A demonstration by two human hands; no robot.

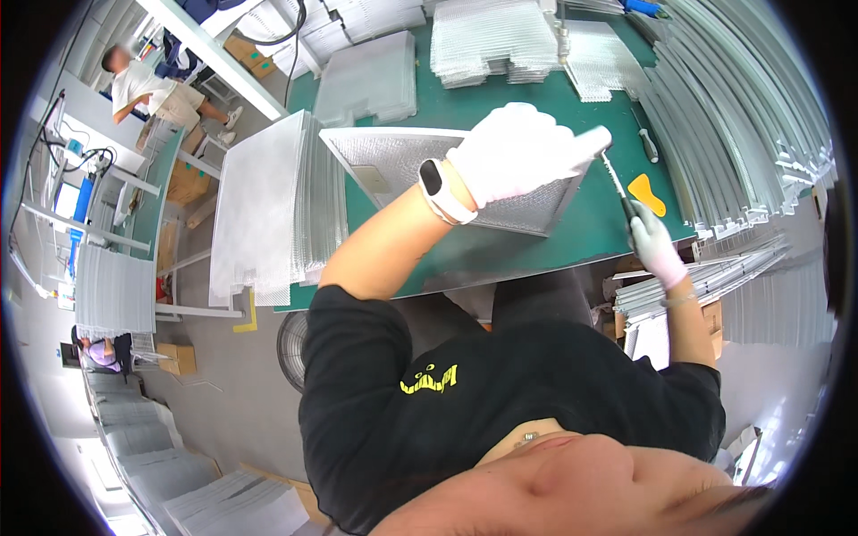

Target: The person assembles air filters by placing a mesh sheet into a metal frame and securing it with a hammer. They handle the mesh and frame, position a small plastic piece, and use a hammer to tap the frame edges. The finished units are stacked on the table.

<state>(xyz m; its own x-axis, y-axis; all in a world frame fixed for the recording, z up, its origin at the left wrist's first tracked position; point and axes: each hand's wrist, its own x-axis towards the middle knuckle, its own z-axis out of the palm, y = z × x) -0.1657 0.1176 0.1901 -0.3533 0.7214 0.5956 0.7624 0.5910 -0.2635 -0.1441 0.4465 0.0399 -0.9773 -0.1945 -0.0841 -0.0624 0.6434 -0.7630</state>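
Note:
A filter-like panel point(518, 213) with a light metal frame and grey mesh face stands tilted over the green table point(429, 277). My left hand point(518, 156), in a white glove, is closed at its upper right part; the fingers hide the exact grip. In my gloved right hand point(657, 246), closed at the table's right front edge, is a slim tool point(615, 177) with a black handle and a thin, light shaft. The shaft's far end comes close to my left fingertips, and I cannot tell whether they touch. Right of the tool lies a yellow scraper point(646, 195).
Silvery mesh sheets point(268, 196) are stacked at the table's left, with more stacks point(492, 40) at the back. Long metal strips point(733, 116) line the right side. A pale-handled tool point(648, 145) lies beyond the scraper. One person point(147, 89) stands far left; another point(103, 353) is farther down.

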